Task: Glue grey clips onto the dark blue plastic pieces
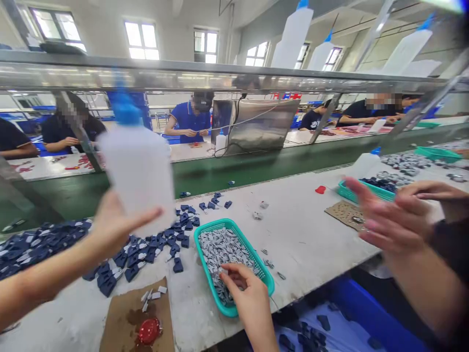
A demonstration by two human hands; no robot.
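Note:
My left hand (113, 220) is wrapped round a white squeeze bottle (137, 166) with a blue nozzle cap, held upright above the bench; both are smeared by motion. My right hand (249, 293) reaches over the near end of a green plastic basket (269, 286). Its thumb and first finger are curled close together among small grey pieces (223, 249); what lies between the tips is hidden. Below my left arm, a cardboard sheet (120, 313) bears a red round lid-like dish (149, 331) and several light grey pieces (154, 296).
Dark blue parts (40, 244) with grey tabs are heaped at left. Close on my right, a co-worker's blurred hands (392, 215) are over another cardboard (344, 215). A blue bin (362, 313) sits below the bench edge. A metal shelf (220, 73) crosses overhead, bearing bottles.

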